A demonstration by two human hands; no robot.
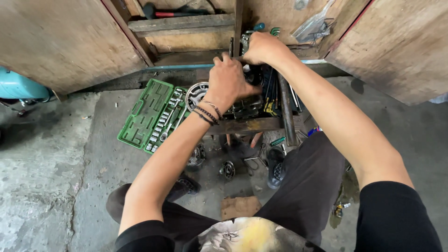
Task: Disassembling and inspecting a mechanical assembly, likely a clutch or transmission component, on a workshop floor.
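There is one view only, from the person's head. It looks steeply down and forward over both forearms to the hands, close at arm's length, with the concrete floor (56, 177) below and wooden doors (65, 37) at the top

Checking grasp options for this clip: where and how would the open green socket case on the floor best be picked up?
Probably by the outer long edge of the green socket case, coming from the left. The case lies open and flat on the concrete, its tray half full of sockets, so it should stay level. Its right side sits close under the left hand and the metal part, which leaves little room there.
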